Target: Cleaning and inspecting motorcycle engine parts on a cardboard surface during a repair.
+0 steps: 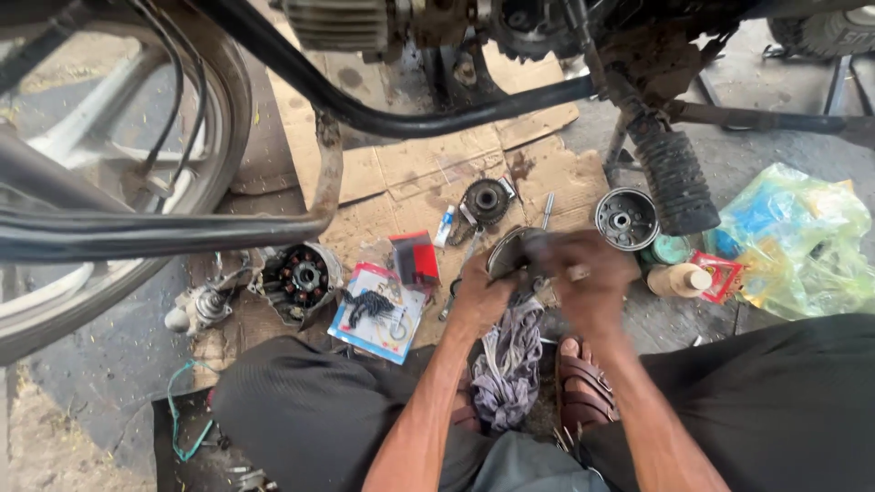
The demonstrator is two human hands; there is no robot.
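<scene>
Round metal part point(510, 251) gripped at its rim by left hand point(483, 296) to steady it over the rag point(510, 360), right hand point(583, 273) closed on top, blurred

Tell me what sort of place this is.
Likely a roadside motorcycle repair spot: a raised motorcycle's black frame tube, oily flattened brown cardboard on concrete, and a removed round stator coil assembly.

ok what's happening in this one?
A person sits on the ground beside a motorcycle, both hands on a round metal part: left hand under it, right hand blurred beside it. A grey rag hangs below. A stator cover, a sprocket and a drum lie on cardboard.
</scene>
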